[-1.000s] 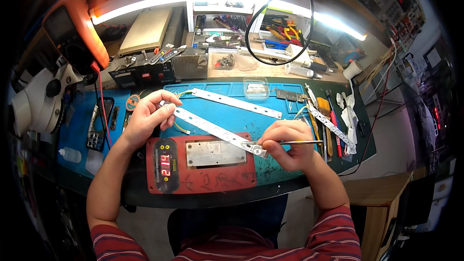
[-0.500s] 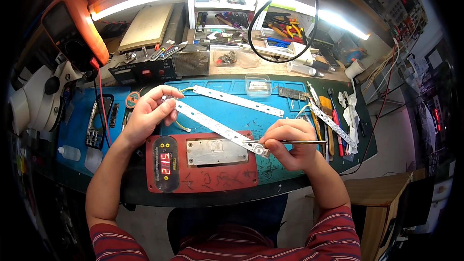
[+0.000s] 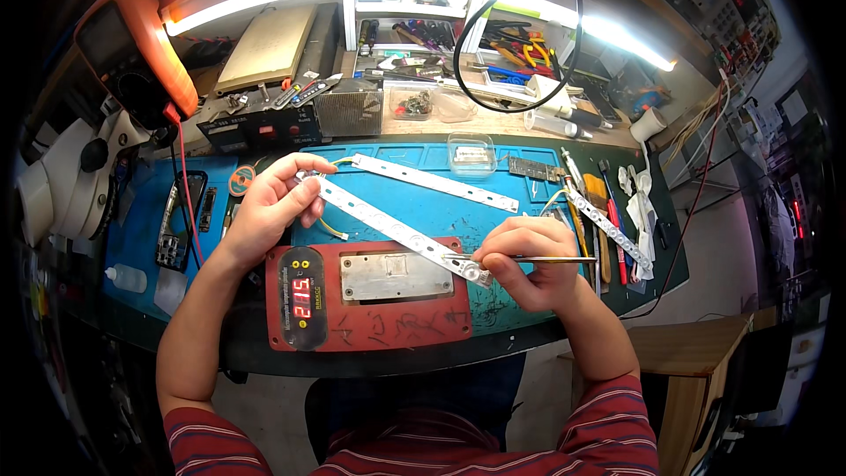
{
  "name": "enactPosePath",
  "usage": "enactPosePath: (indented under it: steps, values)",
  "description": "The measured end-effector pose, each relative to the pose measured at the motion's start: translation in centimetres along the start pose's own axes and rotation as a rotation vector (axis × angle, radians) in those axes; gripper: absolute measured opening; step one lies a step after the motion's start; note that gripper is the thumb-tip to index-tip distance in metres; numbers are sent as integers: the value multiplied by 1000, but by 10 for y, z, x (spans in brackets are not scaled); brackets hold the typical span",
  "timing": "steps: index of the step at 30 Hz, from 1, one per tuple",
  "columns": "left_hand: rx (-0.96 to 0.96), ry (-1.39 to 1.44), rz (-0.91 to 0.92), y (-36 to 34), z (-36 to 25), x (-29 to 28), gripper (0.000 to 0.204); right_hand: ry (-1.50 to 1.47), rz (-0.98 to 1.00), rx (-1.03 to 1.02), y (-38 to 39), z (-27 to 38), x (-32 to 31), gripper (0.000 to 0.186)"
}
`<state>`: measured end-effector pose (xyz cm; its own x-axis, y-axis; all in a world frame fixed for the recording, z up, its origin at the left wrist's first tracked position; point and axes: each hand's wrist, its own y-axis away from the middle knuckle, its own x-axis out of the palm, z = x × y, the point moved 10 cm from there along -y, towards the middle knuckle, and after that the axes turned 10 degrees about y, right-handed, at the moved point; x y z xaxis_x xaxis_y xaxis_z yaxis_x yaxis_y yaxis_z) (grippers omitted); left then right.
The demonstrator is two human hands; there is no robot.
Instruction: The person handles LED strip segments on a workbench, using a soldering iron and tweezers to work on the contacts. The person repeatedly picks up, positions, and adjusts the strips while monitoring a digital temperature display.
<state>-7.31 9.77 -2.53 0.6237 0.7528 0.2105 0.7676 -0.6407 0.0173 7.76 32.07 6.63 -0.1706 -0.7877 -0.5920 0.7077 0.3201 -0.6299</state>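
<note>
My left hand pinches the upper left end of a white LED strip that slants down to the right. In my right hand is a pair of metal tweezers, held almost level. Their tips meet the strip near its lower right end, beside a round lens. Below that end lies a red heating plate with a metal top and a lit red display. Behind, a second LED strip rests on the blue mat, and a third LED strip lies at the right.
An orange multimeter stands at the left, its red lead hanging down. A small clear box sits at the mat's back. Brushes and pens lie at the right. A black cable loop hangs over the rear shelf.
Hardly anything differs. Both hands keep their grips, and the held LED strip and the tweezers stay nearly in place.
</note>
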Motion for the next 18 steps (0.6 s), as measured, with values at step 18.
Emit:
enactPosePath:
  steps: [18]
  values:
    - [52, 24, 4, -2, -1, -3, 37, -2, 8, 8, 1, -2, 1, 2]
